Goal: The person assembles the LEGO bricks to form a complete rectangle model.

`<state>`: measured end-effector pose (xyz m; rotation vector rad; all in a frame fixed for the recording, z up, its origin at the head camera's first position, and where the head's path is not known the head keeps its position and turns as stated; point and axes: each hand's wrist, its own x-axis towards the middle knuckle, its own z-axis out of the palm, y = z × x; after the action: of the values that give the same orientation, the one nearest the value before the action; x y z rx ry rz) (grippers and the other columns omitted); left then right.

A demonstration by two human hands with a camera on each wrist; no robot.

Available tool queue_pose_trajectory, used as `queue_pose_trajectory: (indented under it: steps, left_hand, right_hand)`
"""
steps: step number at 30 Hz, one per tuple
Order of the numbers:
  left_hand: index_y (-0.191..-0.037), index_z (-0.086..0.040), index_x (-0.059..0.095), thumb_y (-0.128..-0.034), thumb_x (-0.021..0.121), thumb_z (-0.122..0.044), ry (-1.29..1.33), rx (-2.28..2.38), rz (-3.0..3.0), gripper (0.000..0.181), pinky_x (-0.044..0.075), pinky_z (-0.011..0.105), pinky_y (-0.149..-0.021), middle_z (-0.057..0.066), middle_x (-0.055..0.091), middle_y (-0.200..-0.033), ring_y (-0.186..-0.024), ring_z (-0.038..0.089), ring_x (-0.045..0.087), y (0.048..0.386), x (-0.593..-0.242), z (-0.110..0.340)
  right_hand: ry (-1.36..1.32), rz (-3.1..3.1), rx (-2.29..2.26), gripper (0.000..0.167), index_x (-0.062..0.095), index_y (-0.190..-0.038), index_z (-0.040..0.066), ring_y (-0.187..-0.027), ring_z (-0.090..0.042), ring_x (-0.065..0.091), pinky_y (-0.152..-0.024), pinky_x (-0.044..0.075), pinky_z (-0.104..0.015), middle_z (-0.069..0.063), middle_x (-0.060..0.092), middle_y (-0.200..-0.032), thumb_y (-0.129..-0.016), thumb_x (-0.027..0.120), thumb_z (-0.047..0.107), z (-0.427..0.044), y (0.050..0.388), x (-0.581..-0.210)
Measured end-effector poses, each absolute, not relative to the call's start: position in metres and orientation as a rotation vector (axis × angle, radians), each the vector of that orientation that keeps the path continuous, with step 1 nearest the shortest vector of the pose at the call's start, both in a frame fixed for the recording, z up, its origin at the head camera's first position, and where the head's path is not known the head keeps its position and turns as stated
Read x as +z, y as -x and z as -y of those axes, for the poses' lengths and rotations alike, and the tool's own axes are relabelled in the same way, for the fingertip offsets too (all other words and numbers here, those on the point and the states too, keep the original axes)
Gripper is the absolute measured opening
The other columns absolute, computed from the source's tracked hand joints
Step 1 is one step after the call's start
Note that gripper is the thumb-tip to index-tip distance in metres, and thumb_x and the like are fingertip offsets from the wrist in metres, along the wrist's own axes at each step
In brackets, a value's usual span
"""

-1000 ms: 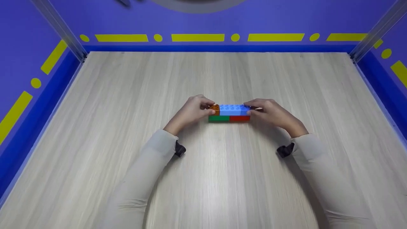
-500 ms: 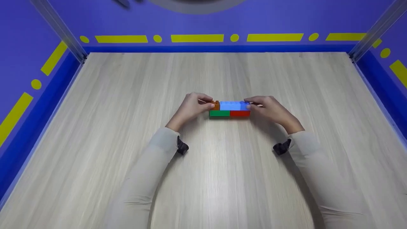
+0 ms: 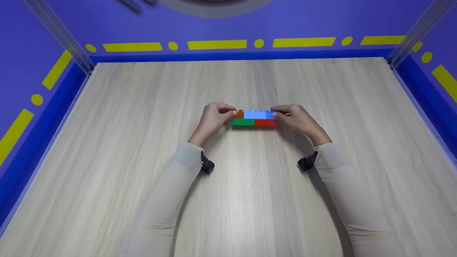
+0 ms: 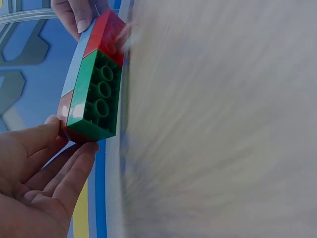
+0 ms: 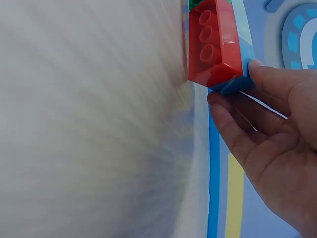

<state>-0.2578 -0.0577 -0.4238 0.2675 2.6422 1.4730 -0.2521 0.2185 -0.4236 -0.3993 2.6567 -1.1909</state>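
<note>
Two layers of toy building bricks hang joined between my hands, just off the table. On the bottom lie a green brick [image 3: 243,122] and a red brick [image 3: 265,122]; their hollow undersides face both wrist cameras. Above them run an orange-brown brick [image 3: 240,114], a light blue brick [image 3: 254,114] and a darker blue brick [image 5: 232,85] at the right end. Thumb and fingers of my left hand [image 3: 212,119] pinch the orange-brown brick. My right hand [image 3: 298,119] pinches the darker blue brick between thumb and fingers. Studs along the top show only edge-on in the head view.
Below is a wood-grain table [image 3: 242,200]. Blue-purple panels with yellow marks [image 3: 217,44] stand along its back and sides, with metal posts at the corners. Black wrist cameras [image 3: 207,165] sit at both cuffs.
Both hands have brought the joined bricks slightly away from me and tilted them, so the stud tops are less visible and the front sides face me more. The grips stay the same.
</note>
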Motion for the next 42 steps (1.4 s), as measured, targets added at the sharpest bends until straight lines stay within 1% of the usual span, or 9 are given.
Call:
queue_pose_trajectory:
  steps: [8, 16, 27, 31, 37, 42]
  left_hand:
    - [-0.11, -0.006, 0.073, -0.0894, 0.069, -0.018, -0.19, 1.507, -2.587, 0.024, 0.05, 0.029, -0.094, 0.008, 0.071, -0.11, -0.107, 0.018, 0.064, 0.259, -0.427, 0.058]
    - [-0.112, -0.005, 0.072, -0.088, 0.07, -0.017, -0.182, 1.496, -2.597, 0.027, 0.05, 0.03, -0.093, 0.009, 0.071, -0.112, -0.108, 0.019, 0.064, 0.261, -0.428, 0.059]
    - [-0.117, -0.003, 0.068, -0.092, 0.065, -0.019, -0.172, 1.443, -2.579, 0.03, 0.048, 0.031, -0.097, 0.011, 0.068, -0.118, -0.115, 0.019, 0.06, 0.261, -0.427, 0.061]
    - [-0.121, -0.003, 0.066, -0.0933, 0.063, -0.019, -0.194, 1.439, -2.559, 0.032, 0.048, 0.031, -0.099, 0.011, 0.067, -0.121, -0.117, 0.019, 0.059, 0.26, -0.428, 0.061]
    - [-0.122, -0.004, 0.066, -0.0937, 0.063, -0.021, -0.204, 1.421, -2.551, 0.033, 0.047, 0.031, -0.099, 0.01, 0.067, -0.122, -0.117, 0.017, 0.059, 0.26, -0.429, 0.062]
    - [-0.125, -0.003, 0.063, -0.0942, 0.062, -0.02, -0.191, 1.413, -2.548, 0.035, 0.047, 0.03, -0.1, 0.011, 0.065, -0.126, -0.12, 0.018, 0.057, 0.261, -0.429, 0.061]
  right_hand:
    - [0.336, -2.699, -1.237, 0.037, 0.059, -0.13, 0.001, -0.123, -0.031, 0.054, -0.106, 0.041, -0.044, -0.017, 0.059, -0.133, -0.098, 0.055, 0.02, -0.211, 0.255, -0.426]
    - [0.281, -2.723, -1.211, 0.038, 0.058, -0.13, 0.0, -0.13, -0.03, 0.049, -0.11, 0.037, -0.045, -0.018, 0.058, -0.133, -0.098, 0.054, 0.02, -0.205, 0.258, -0.427]
    - [0.215, -2.724, -1.229, 0.035, 0.061, -0.127, 0.002, -0.128, -0.028, 0.051, -0.108, 0.039, -0.044, -0.016, 0.06, -0.131, -0.098, 0.056, 0.019, -0.199, 0.259, -0.426]
    - [0.22, -2.74, -1.219, 0.035, 0.062, -0.126, 0.001, -0.127, -0.029, 0.052, -0.108, 0.04, -0.044, -0.017, 0.061, -0.13, -0.098, 0.056, 0.02, -0.201, 0.261, -0.426]
    - [0.239, -2.753, -1.189, 0.035, 0.063, -0.125, 0.001, -0.127, -0.031, 0.052, -0.108, 0.039, -0.044, -0.018, 0.062, -0.128, -0.098, 0.056, 0.021, -0.203, 0.263, -0.427]
    - [0.212, -2.743, -1.226, 0.033, 0.064, -0.123, 0.001, -0.125, -0.03, 0.053, -0.107, 0.04, -0.043, -0.017, 0.063, -0.127, -0.097, 0.057, 0.02, -0.202, 0.263, -0.427]
